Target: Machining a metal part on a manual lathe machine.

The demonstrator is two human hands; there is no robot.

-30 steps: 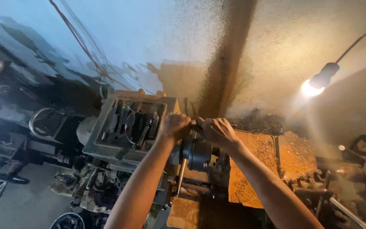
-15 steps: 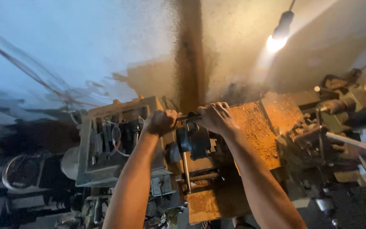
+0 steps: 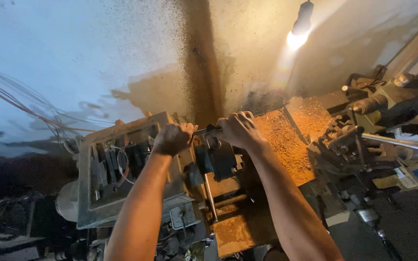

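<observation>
Down at the lathe, both hands closed on one dark bar-like handle (image 3: 208, 129) above the chuck (image 3: 217, 159). Left hand (image 3: 172, 138): grip clenched in a fist around the bar's left end, knuckles up, forearm running down to the lower edge of the view. Right hand (image 3: 239, 129): grip wrapped over the bar's right end, fingers curled down across it, forearm slanting off to the lower right. Between the two fists, only a short stretch of the bar showing, thin and dark, lying roughly level.

Just beneath, the chuck, dark and rounded, sitting beside the open headstock housing (image 3: 122, 169), a grey metal box with its cover off and gears and belts showing inside. Below the chuck, a thin rod (image 3: 210, 195) dropping toward a threaded screw (image 3: 228, 200).

Right of the hands, a chip tray (image 3: 289, 142) thick with orange-lit swarf, touching the lathe bed. Further right, the tool post and carriage (image 3: 349, 142) with a long bright lever (image 3: 397, 142) sticking out, and the tailstock (image 3: 378, 102) up behind it.

Overhead, a bare lit bulb (image 3: 298, 34) hanging on its holder against a stained wall (image 3: 122, 58), a dark brown streak (image 3: 201, 63) running down that wall to the machine. Far left, loose wires (image 3: 20, 104) trailing across the wall.
</observation>
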